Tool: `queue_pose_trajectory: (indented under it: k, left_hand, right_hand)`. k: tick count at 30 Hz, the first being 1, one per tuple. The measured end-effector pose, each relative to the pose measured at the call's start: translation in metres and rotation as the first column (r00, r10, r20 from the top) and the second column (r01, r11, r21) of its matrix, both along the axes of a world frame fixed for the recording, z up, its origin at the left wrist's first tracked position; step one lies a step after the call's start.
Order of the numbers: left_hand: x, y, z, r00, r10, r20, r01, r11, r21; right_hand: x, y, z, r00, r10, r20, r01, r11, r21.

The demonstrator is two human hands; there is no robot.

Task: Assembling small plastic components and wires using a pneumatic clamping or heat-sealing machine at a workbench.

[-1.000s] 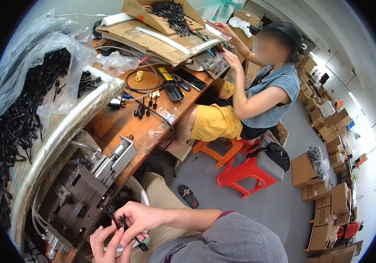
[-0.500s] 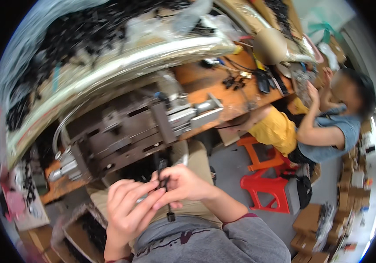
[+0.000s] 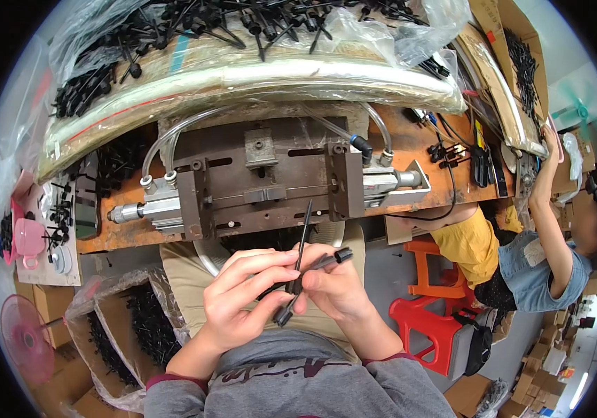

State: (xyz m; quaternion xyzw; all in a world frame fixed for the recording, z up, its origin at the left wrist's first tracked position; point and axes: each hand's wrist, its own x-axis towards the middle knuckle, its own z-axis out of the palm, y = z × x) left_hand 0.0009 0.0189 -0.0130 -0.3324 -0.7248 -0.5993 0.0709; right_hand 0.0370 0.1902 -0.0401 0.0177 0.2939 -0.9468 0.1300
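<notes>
In front of my lap, both hands meet around several thin black plastic rods with thick ribbed ends. My left hand (image 3: 236, 303) pinches one black rod (image 3: 304, 233), which stands nearly upright with its thin tip pointing at the bench. Closed around more of them is my right hand (image 3: 338, 292); one ribbed black end (image 3: 343, 256) sticks out past its thumb. Another thick end (image 3: 283, 316) hangs below the fingertips. Just beyond the hands is a brown metal fixture (image 3: 229, 188), with a silver pneumatic cylinder (image 3: 162, 214) at its left and another (image 3: 380, 187) at its right.
A plastic-covered tray edge (image 3: 256, 75) heaped with black rods spans the far side. Lined boxes (image 3: 114, 299) of black parts stand at lower left, beside a pink fan (image 3: 27, 327). Red stools (image 3: 420, 327) and a seated co-worker (image 3: 545, 272) are at right.
My view has turned and levelled. The rods in my hands have shifted: one now points up toward the fixture, another out to the right. The co-worker's arm has reached farther up.
</notes>
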Motion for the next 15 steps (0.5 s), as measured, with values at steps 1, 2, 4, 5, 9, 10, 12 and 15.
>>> queue_pose_trajectory:
  k: [1, 2, 4, 5, 9, 10, 12, 15]
  left_hand:
    - [-0.001, -0.003, 0.0, 1.0, 0.012, 0.009, -0.012, 1.0, 0.013]
    - [-0.001, -0.005, 0.001, 1.0, 0.023, 0.018, -0.023, 0.999, 0.026]
    - [-0.004, -0.008, 0.01, 0.994, 0.089, -0.065, -0.092, 0.994, -0.056]
    - [-0.006, -0.008, 0.012, 0.987, 0.118, -0.108, -0.128, 0.987, -0.095]
    - [-0.021, -0.011, 0.008, 0.942, 0.112, -0.316, -0.243, 0.878, -0.413]
    - [-0.021, -0.009, 0.007, 0.933, 0.101, -0.347, -0.259, 0.855, -0.449]
    - [-0.021, -0.004, 0.002, 0.928, 0.068, -0.366, -0.26, 0.822, -0.506]
    - [-0.021, 0.003, 0.004, 0.917, 0.062, -0.395, -0.291, 0.781, -0.553]
  right_hand:
    - [-0.001, 0.0, 0.001, 1.0, -0.026, -0.014, 0.026, 1.0, 0.014]
    - [-0.001, 0.005, 0.006, 0.999, -0.041, -0.022, 0.044, 0.992, 0.116]
    - [0.0, 0.008, 0.007, 0.989, -0.139, -0.059, 0.149, 0.96, 0.238]
    - [0.002, 0.011, 0.009, 0.979, -0.186, -0.082, 0.202, 0.934, 0.296]
    - [0.011, 0.02, 0.018, 0.929, -0.305, -0.21, 0.367, 0.836, 0.408]
    - [0.013, 0.021, 0.02, 0.919, -0.333, -0.211, 0.393, 0.82, 0.415]
    - [0.014, 0.024, 0.021, 0.911, -0.344, -0.229, 0.409, 0.828, 0.383]
    - [0.014, 0.026, 0.021, 0.911, -0.336, -0.24, 0.402, 0.853, 0.332]
